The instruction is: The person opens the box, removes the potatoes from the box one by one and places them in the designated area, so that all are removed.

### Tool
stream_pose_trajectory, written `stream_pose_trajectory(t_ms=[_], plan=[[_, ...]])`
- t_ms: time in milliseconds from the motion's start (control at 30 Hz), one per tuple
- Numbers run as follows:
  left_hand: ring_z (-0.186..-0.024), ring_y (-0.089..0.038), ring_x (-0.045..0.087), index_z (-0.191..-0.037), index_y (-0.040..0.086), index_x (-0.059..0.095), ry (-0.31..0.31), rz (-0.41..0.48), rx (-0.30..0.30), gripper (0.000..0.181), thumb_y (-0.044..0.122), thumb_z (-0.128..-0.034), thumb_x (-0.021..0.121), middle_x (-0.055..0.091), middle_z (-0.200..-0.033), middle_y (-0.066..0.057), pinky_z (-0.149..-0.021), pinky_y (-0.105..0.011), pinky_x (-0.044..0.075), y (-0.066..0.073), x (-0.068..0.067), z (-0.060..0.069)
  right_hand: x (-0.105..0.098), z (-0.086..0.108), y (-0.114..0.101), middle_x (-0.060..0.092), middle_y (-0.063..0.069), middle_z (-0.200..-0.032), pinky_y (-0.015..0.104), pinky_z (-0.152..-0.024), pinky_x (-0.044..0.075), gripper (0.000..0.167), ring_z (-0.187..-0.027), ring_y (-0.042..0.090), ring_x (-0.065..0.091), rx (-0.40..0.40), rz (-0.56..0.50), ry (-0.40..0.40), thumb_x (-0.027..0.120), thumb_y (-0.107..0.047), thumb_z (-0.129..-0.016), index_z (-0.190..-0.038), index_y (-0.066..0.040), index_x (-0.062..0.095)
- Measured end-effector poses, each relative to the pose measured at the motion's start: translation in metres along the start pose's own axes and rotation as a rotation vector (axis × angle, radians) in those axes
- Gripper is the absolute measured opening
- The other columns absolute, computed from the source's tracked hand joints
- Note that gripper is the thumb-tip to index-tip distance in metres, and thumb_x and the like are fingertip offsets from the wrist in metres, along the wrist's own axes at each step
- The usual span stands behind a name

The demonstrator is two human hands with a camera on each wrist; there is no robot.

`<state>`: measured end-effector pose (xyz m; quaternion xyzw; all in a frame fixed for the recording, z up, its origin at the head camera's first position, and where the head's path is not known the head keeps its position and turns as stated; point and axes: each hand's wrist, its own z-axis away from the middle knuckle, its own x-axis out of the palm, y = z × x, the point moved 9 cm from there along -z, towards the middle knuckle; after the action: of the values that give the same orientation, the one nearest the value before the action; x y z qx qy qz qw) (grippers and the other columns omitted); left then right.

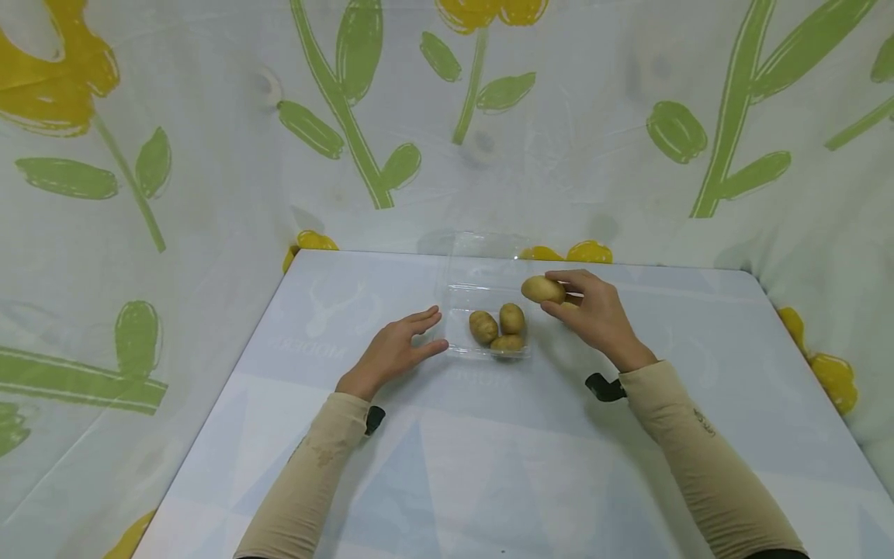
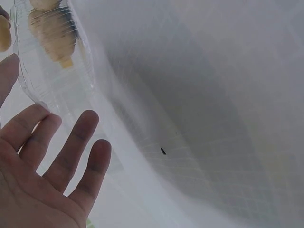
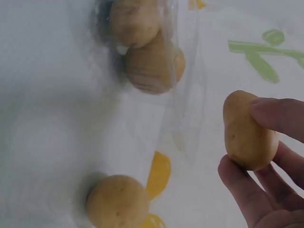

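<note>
A clear plastic clamshell box lies with its lid raised toward the back. Inside it are three potatoes, among them a left one and an upper right one. My right hand pinches another potato between thumb and fingers, just right of the box and above the table. Below that hand a further potato rests on the table, mostly hidden in the head view. My left hand is spread at the box's left side, its fingertips at the plastic edge, seemingly touching it.
The white table carries pale blue triangles and faint printing. A curtain with green stems and yellow flowers hangs right behind the table and along both sides. Black wrist straps stick out below the sleeves.
</note>
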<state>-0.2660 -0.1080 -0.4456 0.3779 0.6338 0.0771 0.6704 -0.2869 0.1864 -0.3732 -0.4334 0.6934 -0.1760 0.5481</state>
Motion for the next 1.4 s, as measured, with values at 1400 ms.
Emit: stream_pose_trajectory(t_ms=[1400], plan=[[-0.145, -0.018, 0.039, -0.149, 0.012, 0.052, 0.002, 0.012, -0.004, 0.07, 0.052, -0.0946, 0.068, 0.041, -0.157, 0.007, -0.117, -0.043, 0.034, -0.003, 0.002, 0.0, -0.063, 0.046, 0.079, 0.063, 0.024, -0.126, 0.009, -0.084, 0.05, 0.05, -0.112, 0.044, 0.064, 0.132, 0.103, 0.2, 0.083, -0.008, -0.085, -0.13, 0.005, 0.064]])
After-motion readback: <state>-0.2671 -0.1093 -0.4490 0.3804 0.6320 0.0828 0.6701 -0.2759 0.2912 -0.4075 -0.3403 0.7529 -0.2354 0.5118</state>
